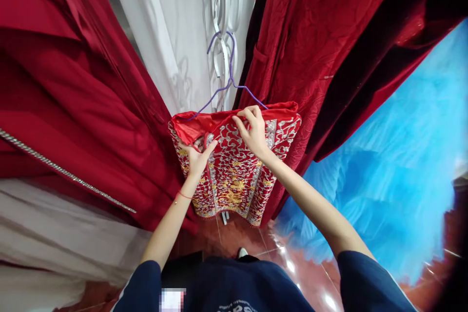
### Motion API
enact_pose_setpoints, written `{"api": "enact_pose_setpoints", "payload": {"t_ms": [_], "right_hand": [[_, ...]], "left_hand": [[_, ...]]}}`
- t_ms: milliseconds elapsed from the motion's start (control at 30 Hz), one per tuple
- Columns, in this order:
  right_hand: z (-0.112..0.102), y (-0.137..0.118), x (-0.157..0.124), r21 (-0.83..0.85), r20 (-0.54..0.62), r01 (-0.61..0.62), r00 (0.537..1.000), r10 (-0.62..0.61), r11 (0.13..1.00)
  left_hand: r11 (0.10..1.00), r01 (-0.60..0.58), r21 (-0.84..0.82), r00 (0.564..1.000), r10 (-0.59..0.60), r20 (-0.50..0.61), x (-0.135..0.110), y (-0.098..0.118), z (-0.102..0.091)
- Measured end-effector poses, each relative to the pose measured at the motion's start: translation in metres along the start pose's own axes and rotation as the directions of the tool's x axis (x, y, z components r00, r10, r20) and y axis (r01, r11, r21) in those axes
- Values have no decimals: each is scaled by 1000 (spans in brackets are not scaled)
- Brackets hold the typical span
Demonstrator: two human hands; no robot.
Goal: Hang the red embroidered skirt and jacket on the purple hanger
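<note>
A red skirt (234,175) with silver and gold embroidery hangs in front of me on a purple wire hanger (231,66). Its plain red waistband lining shows along the top, gaping at the left. My left hand (199,158) grips the skirt's top edge on the left, thumb in front, the other fingers partly hidden by the cloth. Beside the thumb, a thin red strip of fabric loops at the edge. My right hand (253,129) pinches the waistband right of the middle, below the hanger's right arm.
The hanger hooks onto white scrolled metalwork (221,2). Dark red garments (84,83) hang at the left, and patterned red ones (292,44) at the right. White fabric (164,24) hangs behind. Blue tulle (383,165) spreads at the right above the reddish tiled floor (270,243).
</note>
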State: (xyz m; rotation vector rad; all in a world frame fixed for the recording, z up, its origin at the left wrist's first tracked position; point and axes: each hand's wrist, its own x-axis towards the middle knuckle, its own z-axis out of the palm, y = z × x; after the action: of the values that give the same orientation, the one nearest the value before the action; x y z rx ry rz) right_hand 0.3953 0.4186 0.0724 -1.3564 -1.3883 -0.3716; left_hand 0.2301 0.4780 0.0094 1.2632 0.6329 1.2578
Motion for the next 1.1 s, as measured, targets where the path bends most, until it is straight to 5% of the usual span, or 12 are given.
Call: {"api": "enact_pose_setpoints", "payload": {"t_ms": [100,200,367,467,533,600,667,767,867,1100], "right_hand": [[4,2,1,36,-23,-23,999,23,999],[2,5,1,74,-6,-12,1000,12,997],[-11,9,-15,408,298,-79,953,-50,909],[-9,9,-38,579,530,-285,843,-88,764],[3,6,-61,565,678,-382,720,-147,732],[22,0,-90,437,805,-403,575,-149,804],[45,-7,-120,208,856,-353,517,5,912],[81,-13,-151,2,792,-375,566,227,927],[108,-13,-154,-118,686,-432,615,388,894],[137,-24,-127,-232,634,-414,622,460,880]], "left_hand": [[995,-101,21,990,103,-95,6,-8,0],[999,-12,-51,991,5,-131,17,-15,-13],[980,102,-173,991,-116,-72,29,-19,-35],[982,74,-176,996,-80,-28,28,-17,-39],[984,67,-166,998,-65,15,26,-16,-42],[985,79,-152,996,-72,50,25,-15,-45],[986,87,-145,995,-79,59,26,-14,-49],[987,87,-138,995,-79,64,29,-12,-54],[984,95,-148,992,-83,91,30,-12,-59],[983,123,-133,987,-107,123,31,-11,-65]]}}
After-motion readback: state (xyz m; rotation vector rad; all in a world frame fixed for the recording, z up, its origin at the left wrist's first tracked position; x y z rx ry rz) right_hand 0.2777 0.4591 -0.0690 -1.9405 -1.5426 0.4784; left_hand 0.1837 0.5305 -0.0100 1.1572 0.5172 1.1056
